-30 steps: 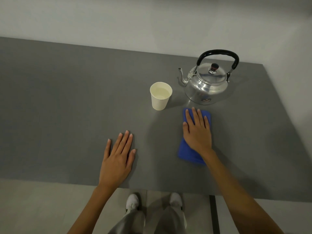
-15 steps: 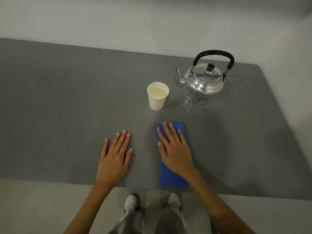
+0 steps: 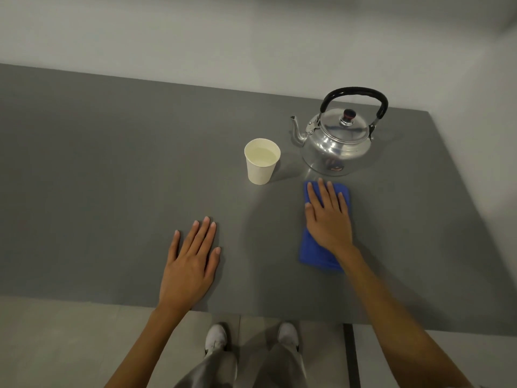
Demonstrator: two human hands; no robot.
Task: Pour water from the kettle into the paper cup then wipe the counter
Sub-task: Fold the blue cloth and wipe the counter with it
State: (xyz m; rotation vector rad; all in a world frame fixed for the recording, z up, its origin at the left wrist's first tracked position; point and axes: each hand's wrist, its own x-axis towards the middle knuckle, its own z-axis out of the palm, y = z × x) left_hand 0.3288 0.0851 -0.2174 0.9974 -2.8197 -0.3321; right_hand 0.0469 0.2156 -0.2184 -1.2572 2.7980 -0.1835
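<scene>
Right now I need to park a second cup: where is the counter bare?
Bare: the wide stretch left of the paper cup and beyond the left hand, and the strip right of the blue cloth. Crowded: cup, kettle, and right hand on the cloth.

1 kettle (image 3: pixel 337 144), 1 paper cup (image 3: pixel 261 165), 1 blue cloth (image 3: pixel 314 252), 2 hands: left hand (image 3: pixel 190 264), right hand (image 3: pixel 328 219); 2 white shoes (image 3: pixel 216 338).

Head-worn view, steeply down over counter (image 3: pixel 112 163)
</scene>
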